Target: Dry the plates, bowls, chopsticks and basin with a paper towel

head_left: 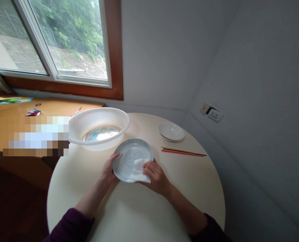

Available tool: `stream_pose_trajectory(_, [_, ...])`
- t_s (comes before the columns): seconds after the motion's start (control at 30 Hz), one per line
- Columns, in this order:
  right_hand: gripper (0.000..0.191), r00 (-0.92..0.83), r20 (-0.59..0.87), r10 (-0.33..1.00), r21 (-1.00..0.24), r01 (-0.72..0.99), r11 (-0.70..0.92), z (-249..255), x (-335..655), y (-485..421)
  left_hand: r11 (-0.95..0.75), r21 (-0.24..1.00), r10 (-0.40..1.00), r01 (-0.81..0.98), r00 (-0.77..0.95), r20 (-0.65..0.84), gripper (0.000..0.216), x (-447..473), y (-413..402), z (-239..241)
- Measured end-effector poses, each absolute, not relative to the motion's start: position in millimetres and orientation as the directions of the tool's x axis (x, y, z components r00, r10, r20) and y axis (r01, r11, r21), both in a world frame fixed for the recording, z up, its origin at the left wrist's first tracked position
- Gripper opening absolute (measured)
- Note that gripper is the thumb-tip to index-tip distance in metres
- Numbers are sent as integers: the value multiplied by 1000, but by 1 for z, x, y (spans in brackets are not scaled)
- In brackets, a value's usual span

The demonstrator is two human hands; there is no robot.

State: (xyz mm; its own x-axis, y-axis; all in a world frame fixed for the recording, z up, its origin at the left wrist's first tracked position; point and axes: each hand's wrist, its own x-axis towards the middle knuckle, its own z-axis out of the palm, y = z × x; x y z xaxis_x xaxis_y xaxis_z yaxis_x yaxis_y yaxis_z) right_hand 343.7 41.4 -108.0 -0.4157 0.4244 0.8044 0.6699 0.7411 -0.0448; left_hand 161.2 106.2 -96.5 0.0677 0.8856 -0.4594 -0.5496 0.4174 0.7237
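A plate (125,159) with a grey-blue patterned rim is held above the round table, tilted toward me. My left hand (110,168) grips its left edge, thumb on top and the fingers hidden underneath. On the lower right of the plate, my right hand (154,174) is closed on a white tissue (138,169), which lies against the plate's inner surface. Some of the right hand's fingers are out of sight beneath the rim. Behind the plate, to the left, stands a large translucent white basin (99,146) with water in it.
White dishes (171,130) lie stacked at the back right of the round table (136,215). Several chopsticks (183,152) are in front of them. A wooden desk (55,104) with pens and paper stands under the window. A wall socket (215,115) is on the right.
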Motion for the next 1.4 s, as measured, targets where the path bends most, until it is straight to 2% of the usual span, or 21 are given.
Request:
stream_pose_trajectory(0.1, [27, -445, 792, 417, -40, 644, 764, -107, 344, 42, 377, 824, 907, -423, -12, -421, 19, 158, 109, -103])
stream_pose_trajectory(0.2, [26, -472, 781, 408, -35, 620, 784, -105, 342, 42, 342, 873, 917, -348, -80, -391, 20, 156, 110, -109])
stream_pose_trajectory(0.33, [19, -451, 782, 430, -94, 596, 797, -100, 340, 39, 321, 875, 916, -362, -114, -384, 17, 155, 110, -112])
stream_pose_trajectory(0.43, [10, -344, 821, 456, -186, 594, 783, -96, 340, 36, 328, 851, 909, -409, -109, -403, 15, 155, 110, -113])
stream_pose_trajectory(0.53, [12, -110, 868, 484, -330, 601, 728, -96, 347, 37, 338, 831, 909, -441, -74, -409, 19, 154, 111, -115])
stream_pose_trajectory(0.6, [13, 142, 837, 529, -497, 602, 625, -96, 355, 40, 351, 823, 910, -447, -46, -413, 22, 154, 111, -116])
stream_pose_trajectory(0.67, [20, 429, 714, 554, -692, 552, 464, -95, 367, 45, 367, 807, 906, -462, -20, -423, 24, 154, 111, -117])
stream_pose_trajectory(0.73, [30, 667, 531, 523, -847, 417, 329, -94, 378, 51, 389, 788, 900, -477, 13, -437, 26, 155, 110, -117])
stream_pose_trajectory(0.83, [40, 844, 303, 442, -937, 178, 301, -91, 389, 58, 437, 762, 882, -478, 61, -468, 28, 158, 107, -113])
stream_pose_trajectory(0.9, [43, 859, 241, 451, -945, 102, 311, -90, 386, 59, 466, 753, 867, -465, 70, -494, 27, 160, 105, -109])
stream_pose_trajectory(0.97, [42, 818, 247, 520, -946, 88, 311, -89, 373, 56, 488, 753, 855, -441, 68, -514, 24, 163, 102, -105])
stream_pose_trajectory(1.1, [36, 572, 365, 735, -918, 89, 386, -90, 334, 43, 477, 778, 862, -409, 47, -504, 18, 168, 97, -100])
stream_pose_trajectory(1.17, [32, 504, 417, 756, -897, 91, 434, -91, 320, 39, 453, 793, 873, -406, 25, -487, 16, 169, 96, -98])
stream_pose_trajectory(1.27, [33, 498, 446, 743, -879, 91, 467, -95, 313, 37, 440, 812, 879, -384, -2, -477, 12, 170, 94, -97])
stream_pose_trajectory(1.4, [38, 456, 455, 765, -872, 53, 486, -97, 315, 43, 449, 834, 889, -320, 66, -453, 11, 173, 90, -96])
